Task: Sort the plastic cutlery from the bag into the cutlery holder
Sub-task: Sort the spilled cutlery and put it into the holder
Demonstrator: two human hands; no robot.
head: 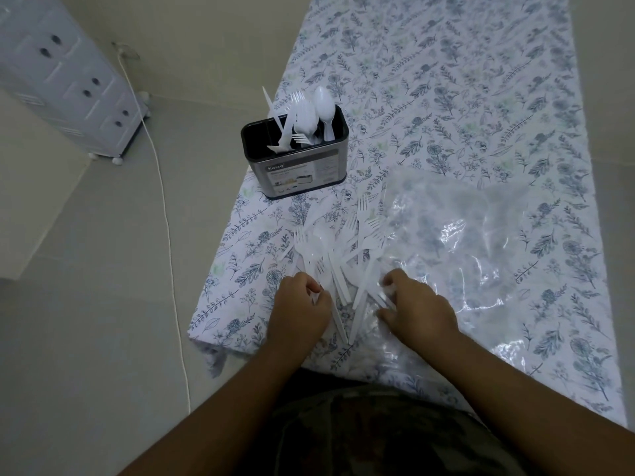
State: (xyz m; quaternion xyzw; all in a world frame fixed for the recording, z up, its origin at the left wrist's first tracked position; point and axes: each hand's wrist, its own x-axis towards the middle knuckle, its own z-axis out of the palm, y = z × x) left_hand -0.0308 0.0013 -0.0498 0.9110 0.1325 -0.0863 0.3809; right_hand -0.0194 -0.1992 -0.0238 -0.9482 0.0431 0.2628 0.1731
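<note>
A pile of white plastic cutlery (pixel 338 249), mostly forks, lies on the floral tablecloth near its front left corner. The clear plastic bag (pixel 457 242) lies flat to the right of the pile. A dark metal cutlery holder (pixel 299 170) stands behind the pile, with a knife, forks and spoons upright in it. My left hand (pixel 299 304) pinches a white piece at the pile's near left end. My right hand (pixel 415 304) has its fingers curled on forks at the pile's near right end, over the bag's edge.
The table (pixel 481 97) with the floral cloth runs away from me, and its left edge drops to the grey floor. A white cable (pixel 165 201) trails across the floor. A white drawer unit (pixel 65 77) stands at the far left.
</note>
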